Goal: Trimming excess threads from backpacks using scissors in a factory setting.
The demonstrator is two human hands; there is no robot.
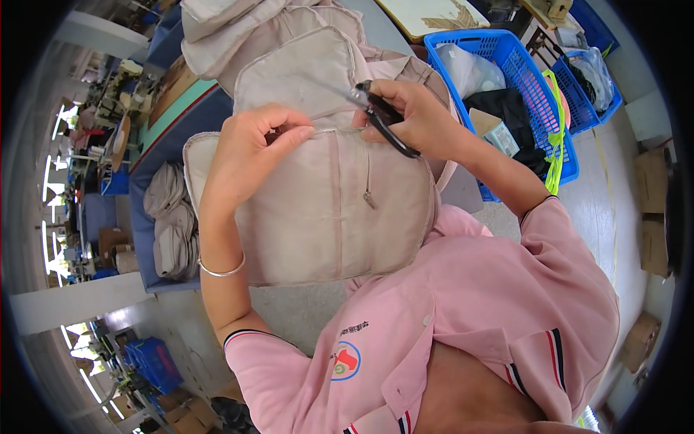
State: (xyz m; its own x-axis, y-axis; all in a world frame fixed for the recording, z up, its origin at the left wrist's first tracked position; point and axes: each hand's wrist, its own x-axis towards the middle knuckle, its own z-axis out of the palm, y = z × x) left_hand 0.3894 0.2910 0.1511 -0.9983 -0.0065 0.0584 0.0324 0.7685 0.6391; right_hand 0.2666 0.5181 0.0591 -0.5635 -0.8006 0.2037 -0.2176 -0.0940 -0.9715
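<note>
A beige fabric bag (pixel 289 210) lies spread in front of me, its panels edged with sewn binding. Down its middle runs a seam, and a zipper pull (pixel 369 199) hangs to the right of it. My left hand (pixel 262 145) pinches the upper edge of the near panel between thumb and fingers. In my right hand (pixel 416 119) is a pair of scissors (pixel 390 126) with black handles; the blades point up and left over the bag. The fingertips of that hand rest near the same edge, right of the seam.
More beige bag pieces (pixel 217 36) are heaped beyond. At the right stands a blue plastic basket (pixel 517 65) with bags, dark cloth and a small box (pixel 495 132). Folded beige pieces (pixel 171 217) sit in a blue bin at the left. Cartons (pixel 653 181) line the far right.
</note>
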